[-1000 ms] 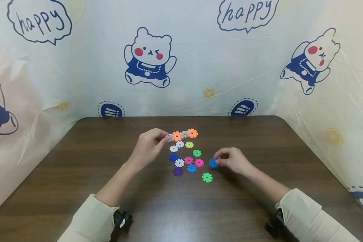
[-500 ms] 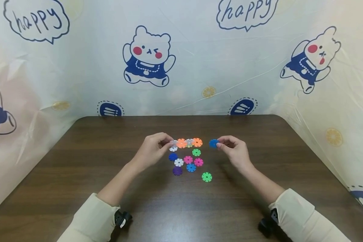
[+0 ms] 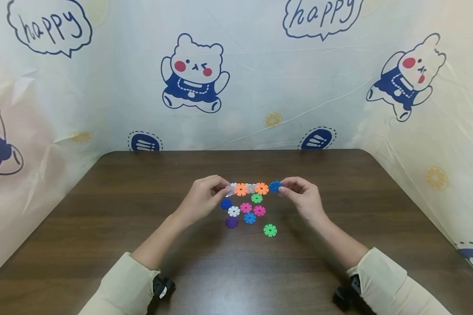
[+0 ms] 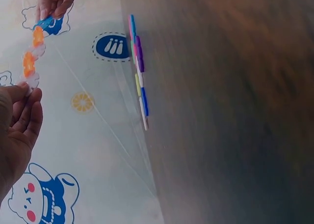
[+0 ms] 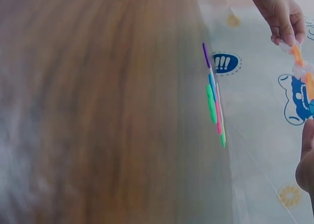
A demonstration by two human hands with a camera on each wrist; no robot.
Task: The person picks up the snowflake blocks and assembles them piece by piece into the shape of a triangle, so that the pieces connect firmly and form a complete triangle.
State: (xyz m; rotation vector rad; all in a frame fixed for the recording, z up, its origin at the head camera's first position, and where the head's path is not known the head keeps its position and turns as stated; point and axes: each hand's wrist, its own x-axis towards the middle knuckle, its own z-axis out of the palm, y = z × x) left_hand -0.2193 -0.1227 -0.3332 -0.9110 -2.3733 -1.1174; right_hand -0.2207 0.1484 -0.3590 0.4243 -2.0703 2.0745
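Note:
My left hand (image 3: 205,197) pinches the white end piece of a short chain of snowflake discs (image 3: 241,189), alternating white and orange, raised above the table. Between the thumb and fingers of my right hand (image 3: 305,197) is a blue snowflake disc (image 3: 275,187). This disc meets the orange disc (image 3: 262,188) at the chain's right end; whether their slots are joined I cannot tell. In the left wrist view the chain (image 4: 29,63) runs from the left hand (image 4: 19,121) up to the blue disc (image 4: 46,23). My right fingers partly cover the blue disc.
Several loose snowflake discs lie on the brown table (image 3: 228,271) below the chain, among them a pink one (image 3: 246,208), a purple one (image 3: 231,222) and a green one (image 3: 270,230). A printed curtain (image 3: 260,78) hangs behind the table's far edge.
My right hand has lifted the blue disc and carried it up and left to the chain's end. My left hand has brought the chain slightly right and lower in view.

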